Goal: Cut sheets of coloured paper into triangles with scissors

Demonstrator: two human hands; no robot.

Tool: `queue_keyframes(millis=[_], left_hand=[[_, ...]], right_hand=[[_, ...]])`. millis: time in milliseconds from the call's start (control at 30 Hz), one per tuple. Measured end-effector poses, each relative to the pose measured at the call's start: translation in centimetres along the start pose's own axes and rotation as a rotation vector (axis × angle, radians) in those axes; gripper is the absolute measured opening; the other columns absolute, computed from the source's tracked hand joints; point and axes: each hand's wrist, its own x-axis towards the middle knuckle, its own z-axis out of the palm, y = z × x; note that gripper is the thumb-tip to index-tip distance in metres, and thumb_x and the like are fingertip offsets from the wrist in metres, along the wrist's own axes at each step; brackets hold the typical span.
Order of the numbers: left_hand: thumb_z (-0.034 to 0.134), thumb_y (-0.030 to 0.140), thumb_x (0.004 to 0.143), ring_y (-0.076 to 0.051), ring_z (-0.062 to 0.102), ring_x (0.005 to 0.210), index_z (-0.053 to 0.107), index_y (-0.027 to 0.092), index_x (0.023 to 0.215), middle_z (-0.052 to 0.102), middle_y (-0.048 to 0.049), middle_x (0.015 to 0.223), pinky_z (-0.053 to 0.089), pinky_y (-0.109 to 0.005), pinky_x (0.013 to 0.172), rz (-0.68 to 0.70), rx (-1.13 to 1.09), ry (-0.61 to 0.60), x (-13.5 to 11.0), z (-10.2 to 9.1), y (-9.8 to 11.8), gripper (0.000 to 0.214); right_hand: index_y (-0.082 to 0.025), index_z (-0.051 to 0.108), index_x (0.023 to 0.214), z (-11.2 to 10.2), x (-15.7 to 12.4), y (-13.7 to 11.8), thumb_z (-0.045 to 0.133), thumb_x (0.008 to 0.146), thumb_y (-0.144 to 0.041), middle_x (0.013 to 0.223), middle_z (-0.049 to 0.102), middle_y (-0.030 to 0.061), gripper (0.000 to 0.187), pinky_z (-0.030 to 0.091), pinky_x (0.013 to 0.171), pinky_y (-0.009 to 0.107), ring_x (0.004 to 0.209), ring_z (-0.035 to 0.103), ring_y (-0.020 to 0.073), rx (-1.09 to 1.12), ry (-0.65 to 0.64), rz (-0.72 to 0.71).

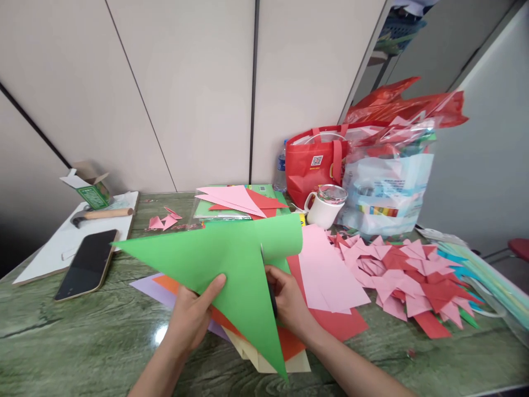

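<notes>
A large sheet of green paper (231, 259) is held up over the table, folded to a point at the left, with a strip curling over at its upper right. My left hand (190, 311) pinches its lower left edge, thumb on top. At the sheet's right side my right hand (288, 295) is closed around the black handle of scissors (272, 298). Their blades are mostly hidden by the paper, at a cut between the strip and the larger part. Beneath lie orange paper (289, 343), lilac paper (154, 291) and cream paper (264, 361).
Pink sheets (328, 275) and a heap of folded pink and red pieces (407, 275) lie rightward. Behind stand a white mug (326, 212), a red bag (306, 176) and a bottle (280, 173). A phone (86, 264), a hammer (103, 214) and a small green box (93, 193) are left.
</notes>
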Motion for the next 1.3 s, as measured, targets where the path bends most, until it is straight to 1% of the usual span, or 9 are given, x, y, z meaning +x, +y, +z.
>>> queue_keyframes(millis=[200, 400, 600, 733, 833, 933, 1100, 1300], left_hand=[[0.079, 0.025, 0.055, -0.028, 0.059, 0.104, 0.052, 0.020, 0.122, 0.067, -0.0097, 0.109, 0.050, -0.036, 0.086, 0.013, -0.003, 0.045, -0.19, 0.11, -0.50, 0.073], [0.078, 0.023, 0.057, -0.028, 0.056, 0.108, 0.049, 0.020, 0.124, 0.063, -0.0110, 0.115, 0.049, -0.035, 0.088, 0.068, 0.015, 0.068, -0.11, 0.17, -0.53, 0.074], [0.079, 0.024, 0.054, -0.028, 0.058, 0.105, 0.049, 0.023, 0.124, 0.064, -0.0091, 0.114, 0.051, -0.036, 0.085, 0.036, 0.026, 0.084, -0.22, 0.09, -0.39, 0.076], [0.079, 0.025, 0.054, -0.028, 0.057, 0.106, 0.051, 0.021, 0.121, 0.063, -0.0100, 0.115, 0.050, -0.036, 0.086, 0.040, 0.028, 0.091, -0.29, 0.12, -0.41, 0.073], [0.079, 0.026, 0.054, -0.028, 0.056, 0.107, 0.054, 0.022, 0.117, 0.063, -0.0086, 0.116, 0.050, -0.037, 0.086, 0.036, 0.036, 0.094, -0.31, 0.10, -0.46, 0.068], [0.080, 0.027, 0.053, -0.028, 0.056, 0.107, 0.055, 0.021, 0.115, 0.064, -0.0088, 0.115, 0.050, -0.038, 0.087, 0.029, 0.047, 0.088, -0.28, 0.07, -0.51, 0.067], [0.080, 0.025, 0.053, -0.028, 0.055, 0.108, 0.053, 0.022, 0.118, 0.063, -0.0089, 0.116, 0.049, -0.037, 0.087, 0.038, 0.027, 0.081, -0.22, 0.08, -0.53, 0.070], [0.079, 0.028, 0.054, -0.028, 0.055, 0.109, 0.055, 0.023, 0.116, 0.063, -0.0075, 0.116, 0.050, -0.037, 0.087, 0.028, 0.044, 0.074, -0.32, 0.14, -0.49, 0.067]], right_hand=[[-0.019, 0.063, 0.086, -0.40, -0.10, 0.28, 0.070, 0.066, -0.023, 0.076, 0.069, 0.0029, 0.022, 0.050, 0.060, 0.027, 0.064, 0.061, 0.0164, -0.063, 0.017, -0.005], [-0.018, 0.064, 0.089, -0.66, -0.06, 0.47, 0.068, 0.067, -0.023, 0.068, 0.067, 0.0014, 0.022, 0.048, 0.057, 0.026, 0.062, 0.060, 0.0159, -0.080, 0.007, -0.013], [-0.019, 0.064, 0.086, -0.53, -0.10, 0.56, 0.069, 0.066, -0.023, 0.066, 0.066, 0.0005, 0.021, 0.047, 0.055, 0.025, 0.060, 0.058, 0.0153, -0.059, 0.005, 0.003], [-0.019, 0.063, 0.085, -0.38, -0.17, 0.38, 0.069, 0.066, -0.020, 0.068, 0.066, 0.0005, 0.020, 0.046, 0.055, 0.025, 0.058, 0.057, 0.0142, -0.015, -0.015, 0.006], [-0.019, 0.062, 0.085, -0.29, -0.16, 0.18, 0.070, 0.065, -0.020, 0.072, 0.066, 0.0012, 0.021, 0.046, 0.056, 0.025, 0.060, 0.057, 0.0143, -0.017, -0.010, 0.014], [-0.019, 0.062, 0.085, -0.29, -0.14, 0.12, 0.069, 0.065, -0.020, 0.069, 0.065, 0.0006, 0.021, 0.045, 0.055, 0.025, 0.058, 0.056, 0.0141, -0.027, -0.005, 0.017], [-0.019, 0.063, 0.085, -0.39, -0.17, 0.23, 0.069, 0.066, -0.020, 0.065, 0.063, -0.0003, 0.020, 0.045, 0.054, 0.025, 0.056, 0.055, 0.0137, -0.054, 0.006, 0.011], [-0.019, 0.064, 0.084, -0.25, -0.23, 0.35, 0.070, 0.065, -0.023, 0.063, 0.064, -0.0012, 0.020, 0.046, 0.054, 0.025, 0.055, 0.057, 0.0141, -0.039, 0.015, 0.013]])
